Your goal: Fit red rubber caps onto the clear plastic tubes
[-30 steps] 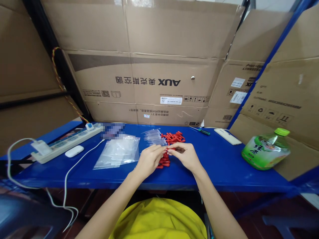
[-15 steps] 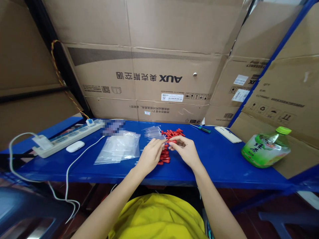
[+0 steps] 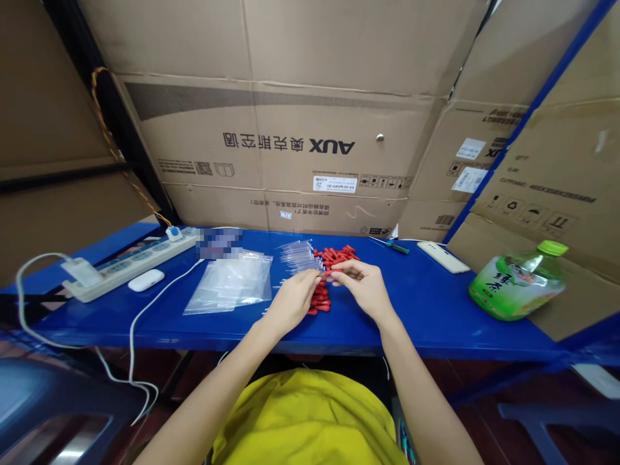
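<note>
My right hand [image 3: 364, 284] is closed in a pinch on a red rubber dropper bulb [image 3: 334, 273]. Close against it, my left hand [image 3: 296, 294] is also pinched, apparently on a thin clear dropper tube whose length is mostly hidden by the fingers. The two sets of fingertips almost meet over the table. Below them lie several red-bulbed droppers [image 3: 320, 305], with tube ends poking out left of my left hand. Just beyond the hands are a bundle of clear dropper tubes [image 3: 298, 256] and a heap of loose red bulbs [image 3: 339, 254].
Clear zip bags [image 3: 232, 284] lie left of my hands on the blue table [image 3: 426, 323]. Further left are a white earphone case [image 3: 146, 279], a power strip [image 3: 130, 265] and cables. Rightward are a screwdriver [image 3: 397, 247], a phone [image 3: 443, 257] and a green-labelled bottle [image 3: 516, 284]. Cardboard walls the back.
The fingertips have drawn closer around the red bulb, and less of it shows now. My right hand has turned slightly. The view has shifted a little; the things on the table stay put.
</note>
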`<act>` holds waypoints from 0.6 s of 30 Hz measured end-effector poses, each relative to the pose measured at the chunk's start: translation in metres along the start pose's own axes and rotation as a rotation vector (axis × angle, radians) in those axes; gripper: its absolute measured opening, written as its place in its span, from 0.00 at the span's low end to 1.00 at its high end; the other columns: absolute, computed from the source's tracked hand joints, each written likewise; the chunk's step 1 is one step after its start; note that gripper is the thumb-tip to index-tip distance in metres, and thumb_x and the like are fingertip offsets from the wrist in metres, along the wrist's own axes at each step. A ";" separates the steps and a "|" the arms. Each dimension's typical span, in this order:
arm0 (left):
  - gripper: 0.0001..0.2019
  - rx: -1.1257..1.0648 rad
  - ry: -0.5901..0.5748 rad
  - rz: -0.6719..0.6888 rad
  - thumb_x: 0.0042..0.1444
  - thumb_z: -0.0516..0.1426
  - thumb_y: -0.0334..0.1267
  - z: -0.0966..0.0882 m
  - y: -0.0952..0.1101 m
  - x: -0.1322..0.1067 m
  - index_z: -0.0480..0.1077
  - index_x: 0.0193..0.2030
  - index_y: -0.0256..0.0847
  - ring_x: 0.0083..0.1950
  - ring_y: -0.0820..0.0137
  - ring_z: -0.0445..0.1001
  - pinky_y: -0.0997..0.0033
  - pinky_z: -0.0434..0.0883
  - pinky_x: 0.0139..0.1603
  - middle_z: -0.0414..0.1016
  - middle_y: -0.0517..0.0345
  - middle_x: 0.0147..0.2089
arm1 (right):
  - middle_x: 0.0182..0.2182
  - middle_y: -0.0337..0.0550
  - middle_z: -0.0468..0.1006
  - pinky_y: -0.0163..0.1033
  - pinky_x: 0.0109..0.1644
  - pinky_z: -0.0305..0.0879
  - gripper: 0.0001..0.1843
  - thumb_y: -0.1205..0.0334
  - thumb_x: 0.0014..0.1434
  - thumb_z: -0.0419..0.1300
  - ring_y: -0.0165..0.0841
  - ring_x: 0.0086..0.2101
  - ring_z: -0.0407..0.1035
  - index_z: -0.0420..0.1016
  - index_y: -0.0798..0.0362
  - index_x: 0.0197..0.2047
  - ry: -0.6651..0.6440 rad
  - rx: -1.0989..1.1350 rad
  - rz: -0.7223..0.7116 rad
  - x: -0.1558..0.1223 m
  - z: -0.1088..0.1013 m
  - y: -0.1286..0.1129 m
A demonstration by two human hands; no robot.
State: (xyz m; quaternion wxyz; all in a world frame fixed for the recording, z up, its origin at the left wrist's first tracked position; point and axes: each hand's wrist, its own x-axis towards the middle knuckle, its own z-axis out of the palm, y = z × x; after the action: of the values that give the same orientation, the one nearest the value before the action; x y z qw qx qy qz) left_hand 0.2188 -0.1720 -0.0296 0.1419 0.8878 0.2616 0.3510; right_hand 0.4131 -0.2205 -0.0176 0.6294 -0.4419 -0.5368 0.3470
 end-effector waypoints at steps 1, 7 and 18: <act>0.15 0.016 -0.003 -0.005 0.78 0.43 0.39 0.000 0.000 0.000 0.69 0.47 0.41 0.45 0.63 0.78 0.66 0.72 0.49 0.79 0.51 0.44 | 0.32 0.44 0.87 0.48 0.43 0.84 0.17 0.48 0.51 0.77 0.43 0.35 0.84 0.85 0.51 0.37 -0.003 0.000 0.003 0.000 0.000 0.000; 0.14 0.052 -0.049 -0.002 0.77 0.43 0.38 -0.002 0.000 0.000 0.66 0.42 0.42 0.41 0.65 0.77 0.69 0.69 0.43 0.78 0.52 0.40 | 0.32 0.43 0.87 0.48 0.43 0.85 0.17 0.48 0.50 0.78 0.42 0.34 0.84 0.86 0.50 0.36 -0.017 0.016 0.022 0.000 -0.001 0.000; 0.12 0.054 -0.066 0.008 0.75 0.45 0.35 -0.004 0.000 -0.001 0.67 0.43 0.42 0.43 0.64 0.78 0.69 0.71 0.45 0.79 0.52 0.42 | 0.33 0.43 0.88 0.47 0.44 0.85 0.16 0.49 0.50 0.78 0.41 0.33 0.84 0.86 0.51 0.36 -0.047 0.043 0.034 -0.002 0.001 -0.002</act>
State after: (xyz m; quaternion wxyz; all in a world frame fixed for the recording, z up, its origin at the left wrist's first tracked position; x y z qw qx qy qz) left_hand 0.2156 -0.1726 -0.0277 0.1250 0.9035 0.2625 0.3150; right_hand 0.4114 -0.2230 -0.0167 0.6201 -0.4290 -0.5363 0.3792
